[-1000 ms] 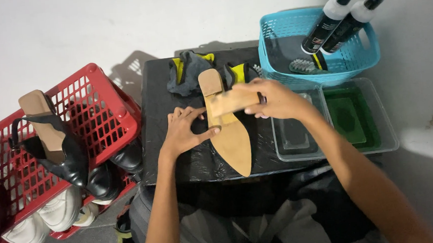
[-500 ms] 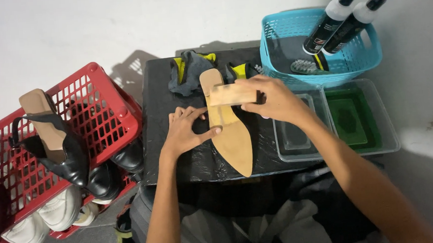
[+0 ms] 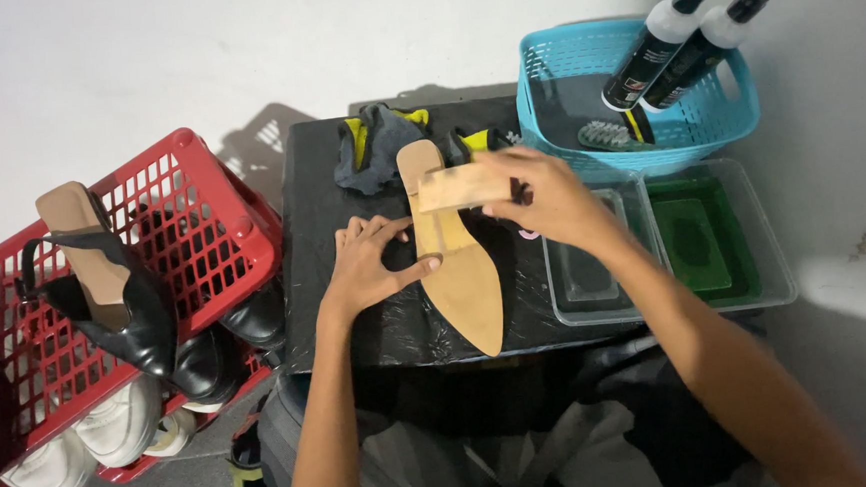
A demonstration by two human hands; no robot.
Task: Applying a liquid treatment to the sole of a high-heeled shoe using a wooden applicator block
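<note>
A flat tan shoe [image 3: 463, 272] lies sole up on the black table [image 3: 398, 326], its pointed toe toward me. My left hand [image 3: 372, 260] presses on the table at the shoe's left edge, thumb against the sole. My right hand [image 3: 541, 199] grips a wooden-backed brush [image 3: 462, 186] laid across the shoe near its heel end.
A grey and yellow cloth [image 3: 379, 144] lies at the table's back. A blue basket [image 3: 634, 91] holds two black bottles and a brush. Two clear trays [image 3: 669, 249] sit right, one with a green pad. A red crate [image 3: 125, 292] of shoes stands left.
My right hand has slid the brush a little up the sole toward the heel end. My left hand stays put beside the shoe.
</note>
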